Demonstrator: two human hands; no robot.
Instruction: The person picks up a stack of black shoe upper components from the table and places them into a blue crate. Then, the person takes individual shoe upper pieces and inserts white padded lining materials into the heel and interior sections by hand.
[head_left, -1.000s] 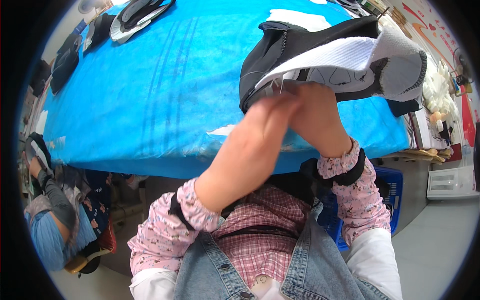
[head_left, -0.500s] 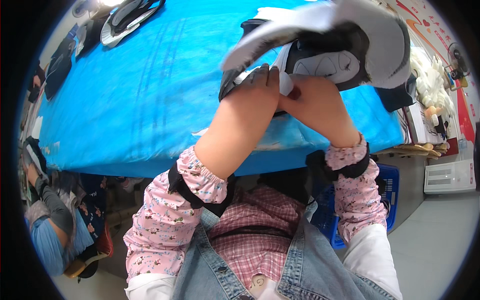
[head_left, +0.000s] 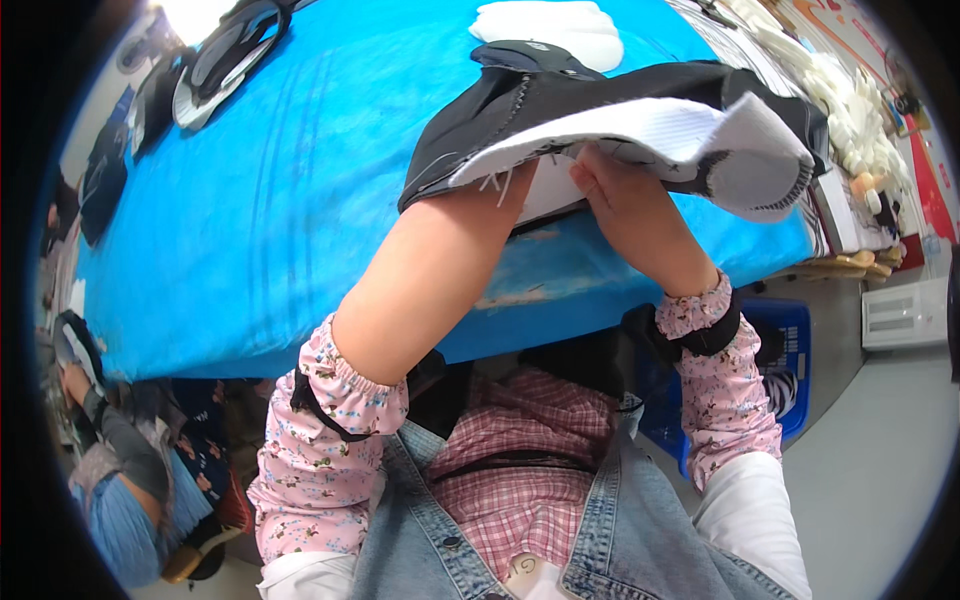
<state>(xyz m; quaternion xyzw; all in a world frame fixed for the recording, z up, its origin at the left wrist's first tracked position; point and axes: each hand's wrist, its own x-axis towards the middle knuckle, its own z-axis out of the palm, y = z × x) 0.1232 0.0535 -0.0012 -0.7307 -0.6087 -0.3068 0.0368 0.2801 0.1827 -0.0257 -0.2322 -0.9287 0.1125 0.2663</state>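
A black shoe upper [head_left: 480,125] with white lining is spread above the blue-covered table. Stitches run along its black panel, and loose white threads hang from its near edge. My left hand is inside it, with only the wrist [head_left: 490,205] showing and the fingers covered by the upper. Against the underside, my right hand [head_left: 630,205] is closed on the upper, its thumb at a white inner piece [head_left: 553,190]. The lining's grey-patched end [head_left: 765,180] droops to the right of that hand.
Beyond the upper lies a stack of white pieces [head_left: 545,30]. More dark uppers [head_left: 230,60] rest along the table's far left. White pieces [head_left: 855,140] are heaped at the right, above a blue basket [head_left: 797,360]. At the left edge a co-worker's arm [head_left: 125,440] shows.
The raised white flap has come down, and the upper now spreads open with its black side up. My left hand has slid under it, out of sight, while my right hand stays near its place.
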